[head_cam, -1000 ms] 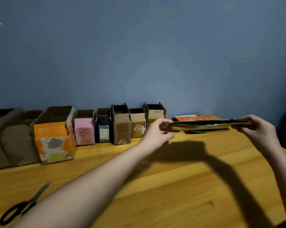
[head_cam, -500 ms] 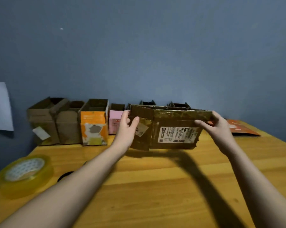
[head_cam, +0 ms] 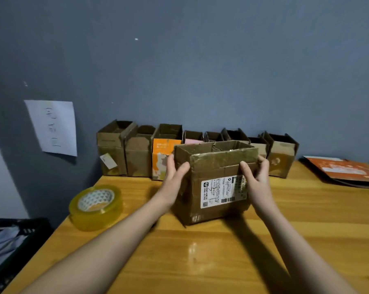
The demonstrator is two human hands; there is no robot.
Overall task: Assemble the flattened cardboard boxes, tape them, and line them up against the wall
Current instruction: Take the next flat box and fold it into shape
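Observation:
A brown cardboard box [head_cam: 213, 166] with a white shipping label stands opened up on the wooden table [head_cam: 221, 251], its top flaps upright. My left hand [head_cam: 175, 172] presses against its left side and my right hand [head_cam: 255, 175] grips its right front corner. Behind it, a row of assembled boxes [head_cam: 137, 153] lines the blue wall, among them an orange and white one [head_cam: 161, 153] and a pink one partly hidden. A stack of flattened boxes [head_cam: 345, 170], orange on top, lies at the right.
A roll of clear yellowish tape [head_cam: 96, 206] lies near the table's left edge. A white paper sheet [head_cam: 54, 128] hangs on the wall at left. A dark basket with cloth [head_cam: 9, 245] sits below the table's left side.
The flattened box held edge-on over the stack one second ago has been brought to the table's middle and opened into a box shape. The view has swung left, showing the tape roll.

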